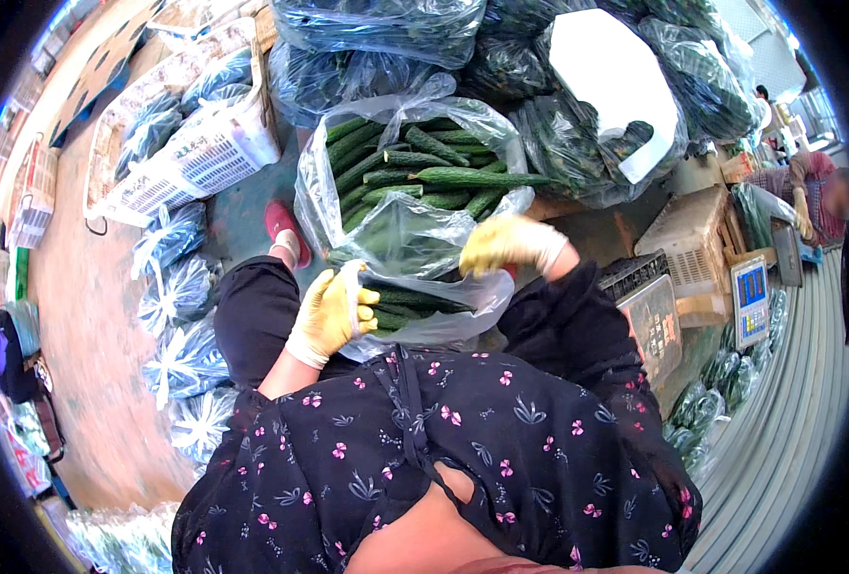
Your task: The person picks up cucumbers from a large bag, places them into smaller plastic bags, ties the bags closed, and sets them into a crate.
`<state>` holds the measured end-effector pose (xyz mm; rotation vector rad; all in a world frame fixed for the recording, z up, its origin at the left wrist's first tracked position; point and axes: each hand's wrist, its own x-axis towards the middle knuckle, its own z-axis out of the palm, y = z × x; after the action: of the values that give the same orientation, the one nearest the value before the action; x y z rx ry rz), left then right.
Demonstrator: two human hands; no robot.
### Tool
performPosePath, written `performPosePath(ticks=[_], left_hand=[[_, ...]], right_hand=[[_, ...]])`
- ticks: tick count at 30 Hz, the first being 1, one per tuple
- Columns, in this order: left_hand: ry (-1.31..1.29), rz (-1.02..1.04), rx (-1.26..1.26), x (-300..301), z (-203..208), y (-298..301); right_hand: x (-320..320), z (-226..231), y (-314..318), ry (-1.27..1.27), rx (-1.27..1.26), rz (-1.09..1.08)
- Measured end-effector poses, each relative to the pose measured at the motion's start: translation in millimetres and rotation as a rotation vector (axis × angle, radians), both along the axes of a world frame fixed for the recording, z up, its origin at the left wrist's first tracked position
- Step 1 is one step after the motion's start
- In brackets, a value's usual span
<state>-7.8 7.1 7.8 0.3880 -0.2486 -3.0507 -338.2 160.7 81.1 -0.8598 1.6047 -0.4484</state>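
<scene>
My left hand (327, 311), in a yellow glove, is closed on the rim of a clear plastic bag (444, 340) between my knees. Dark green cucumbers (410, 304) lie inside this bag. Across from it my right hand (506, 245), gloved too, is closed, its curled fingers at the film on the bag's right side; the fingertips are partly hidden. Just beyond both hands stands a larger open clear bag (312, 182) full of cucumbers (434, 148). One long cucumber (482, 178) lies on top, pointing right.
Filled, tied bags (180, 359) line the floor at left, near a white crate (195, 158). More filled bags (377, 33) and a white foam sheet (616, 77) are piled beyond. A scale display (751, 301) and crates (688, 239) stand at right. Another person (812, 191) is at far right.
</scene>
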Motion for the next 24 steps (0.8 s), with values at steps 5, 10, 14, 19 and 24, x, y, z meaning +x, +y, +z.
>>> performPosePath(ticks=[5, 10, 14, 19, 24], left_hand=[[-0.047, -0.055, -0.062, -2, -3, -1], [-0.249, -0.070, -0.238, 17, 8, -9], [-0.284, -0.087, -0.318, 24, 8, -5], [-0.247, -0.088, -0.266, 23, -1, -7], [-0.188, -0.075, -0.201, 13, -3, -11]], right_hand=[[-74, -60, -78, 0.950, -0.231, -0.190], [-68, -131, -98, 1.333, 0.010, -0.018], [-59, -106, -90, 1.328, -0.017, 0.158], [-64, -11, -27, 1.020, -0.877, -0.340], [8, 130, 57, 0.601, -1.161, -0.560]])
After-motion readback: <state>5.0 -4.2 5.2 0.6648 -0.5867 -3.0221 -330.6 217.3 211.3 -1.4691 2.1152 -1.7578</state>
